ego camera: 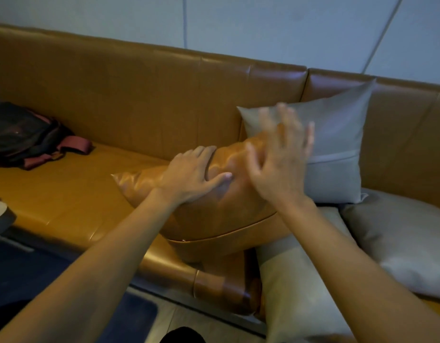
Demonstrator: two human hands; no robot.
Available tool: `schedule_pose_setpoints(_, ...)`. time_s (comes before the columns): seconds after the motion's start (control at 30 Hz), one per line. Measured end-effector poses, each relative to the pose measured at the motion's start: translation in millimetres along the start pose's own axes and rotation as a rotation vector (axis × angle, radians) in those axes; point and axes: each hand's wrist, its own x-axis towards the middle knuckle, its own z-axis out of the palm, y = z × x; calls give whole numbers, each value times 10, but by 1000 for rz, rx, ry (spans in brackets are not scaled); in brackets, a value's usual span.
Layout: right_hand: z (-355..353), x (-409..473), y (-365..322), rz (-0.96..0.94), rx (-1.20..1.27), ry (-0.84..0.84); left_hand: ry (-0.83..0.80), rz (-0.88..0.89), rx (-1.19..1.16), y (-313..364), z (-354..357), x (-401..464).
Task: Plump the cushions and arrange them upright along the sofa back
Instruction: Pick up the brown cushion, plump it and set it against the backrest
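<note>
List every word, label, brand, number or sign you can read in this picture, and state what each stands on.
None can be read. The tan cushion, the grey cushion, the sofa, the wall and the dark bag show no lettering; the picture is blurred.

The right hand (280,159) is smeared by motion blur. The tan cushion (214,214) is partly covered by both hands. The dark bag (23,137) is cropped at the sofa's left end.

Ahead of you a pale grey-blue panelled wall (263,26) rises behind the seating, crossed by thin seams. Below you lies dark blue carpet (28,271) beside a pale floor strip (189,318). The light is dim.
</note>
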Motion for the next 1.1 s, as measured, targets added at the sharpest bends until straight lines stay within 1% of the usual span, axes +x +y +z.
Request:
schedule_pose_setpoints(0.03,13,47,-140,-185,-80,-65,15,21,-9,-21,15,-10)
schedule_pose_setpoints(0.07,50,78,-263,-309,-143,-177,25,39,-20,-47,22,-23)
schedule_pose_setpoints(0.1,122,88,-320,-359,-198,-300,29,46,-16,-79,25,-48)
schedule_pose_setpoints(0.13,188,101,-308,-358,-254,-381,34,44,8,-129,31,-91)
schedule_pose_setpoints(0.17,231,118,-244,-335,-302,-410,32,29,37,-206,45,-150)
schedule_pose_setpoints(0.2,251,134,-148,-314,-337,-401,28,3,59,-310,61,-222)
schedule_pose_setpoints(0.3,240,180,200,-275,-375,-262,18,-101,93,-709,95,-445)
schedule_pose_setpoints(0.43,216,242,403,-141,-382,-222,23,-152,143,-1045,95,-593)
schedule_pose_setpoints(0.5,212,236,416,-116,-308,-196,34,-152,158,-1097,105,-638)
schedule_pose_setpoints(0.6,186,160,463,-76,-137,-100,59,-174,138,-1049,83,-637)
schedule_pose_setpoints(0.63,174,108,497,-27,-70,-66,60,-187,123,-1007,63,-604)
schedule_pose_setpoints(0.7,172,-41,589,143,73,-27,23,-184,75,-880,12,-484)
schedule_pose_setpoints(0.77,224,-257,703,300,161,-52,-43,-140,-2,-685,-23,-311)
schedule_pose_setpoints(0.8,263,-374,754,334,169,-96,-55,-114,-47,-559,-33,-204)
schedule_pose_setpoints(0.93,403,-752,884,316,183,-302,-14,-26,-197,7,-30,305)
schedule_pose_setpoints(1.1,418,-884,996,314,218,-369,54,40,-269,574,8,811)
